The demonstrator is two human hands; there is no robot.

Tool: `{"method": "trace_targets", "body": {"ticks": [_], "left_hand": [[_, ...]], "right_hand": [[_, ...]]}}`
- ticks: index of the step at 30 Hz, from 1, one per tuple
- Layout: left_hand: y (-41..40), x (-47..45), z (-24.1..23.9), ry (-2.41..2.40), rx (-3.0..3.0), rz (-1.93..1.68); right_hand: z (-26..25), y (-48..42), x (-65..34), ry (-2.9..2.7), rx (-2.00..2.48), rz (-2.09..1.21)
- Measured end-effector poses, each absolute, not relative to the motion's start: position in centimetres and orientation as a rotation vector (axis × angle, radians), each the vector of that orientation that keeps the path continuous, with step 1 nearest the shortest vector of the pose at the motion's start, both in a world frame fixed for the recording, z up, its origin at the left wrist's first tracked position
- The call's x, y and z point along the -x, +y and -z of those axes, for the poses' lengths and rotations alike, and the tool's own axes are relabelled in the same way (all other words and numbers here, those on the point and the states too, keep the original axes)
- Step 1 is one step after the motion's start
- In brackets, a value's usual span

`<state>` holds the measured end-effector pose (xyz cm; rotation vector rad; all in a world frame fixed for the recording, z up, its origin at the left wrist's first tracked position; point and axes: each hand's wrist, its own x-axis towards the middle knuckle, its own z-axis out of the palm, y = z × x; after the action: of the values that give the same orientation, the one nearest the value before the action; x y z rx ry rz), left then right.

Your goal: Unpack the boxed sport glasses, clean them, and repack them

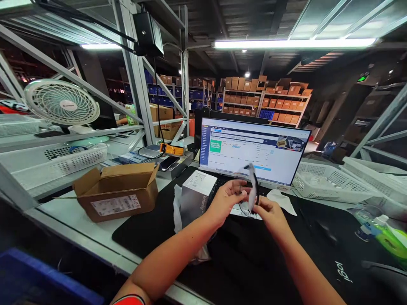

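Observation:
Over the black desk mat [248, 262], both my hands hold a thin, curved black-and-white item [252, 190], blurred and partly see-through, so its kind is unclear. My left hand [227, 199] pinches it from the left, fingers bent toward its middle. Its lower end sits between the thumb and fingers of my right hand [270, 214]. Left of my left hand stands a grey box with a white top [195, 197]. A crumpled clear wrapper [202, 254] lies partly under my left forearm. Behind my right hand is a piece of white paper [281, 201].
A lit monitor [251, 148] stands behind my hands. At left is an open cardboard box [117, 199] with a label. White perforated baskets [330, 182] and a green bottle [391, 241] are at right. A fan [62, 103] sits on the left shelf.

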<state>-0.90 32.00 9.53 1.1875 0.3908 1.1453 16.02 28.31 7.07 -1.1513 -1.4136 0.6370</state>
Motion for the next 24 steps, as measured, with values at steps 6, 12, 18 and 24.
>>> {"method": "trace_targets", "body": {"ticks": [6, 12, 18, 24], "left_hand": [[32.1, 1.4, -9.9, 0.444, -1.381, -1.007], [31.0, 1.6, -10.3, 0.578, -1.729, -1.093], [30.8, 2.7, -10.9, 0.677, -1.895, -1.149], [30.7, 2.8, -11.2, 0.654, -1.891, -1.116]], "right_hand": [[-7.3, 28.5, -17.8, -1.321, 1.248, -0.341], [-6.0, 30.5, -18.2, -0.875, 1.095, -0.637], [-6.7, 30.9, -21.8, -0.729, 1.130, -0.357], [-9.5, 27.1, -20.0, -1.556, 0.940, -0.677]]}}
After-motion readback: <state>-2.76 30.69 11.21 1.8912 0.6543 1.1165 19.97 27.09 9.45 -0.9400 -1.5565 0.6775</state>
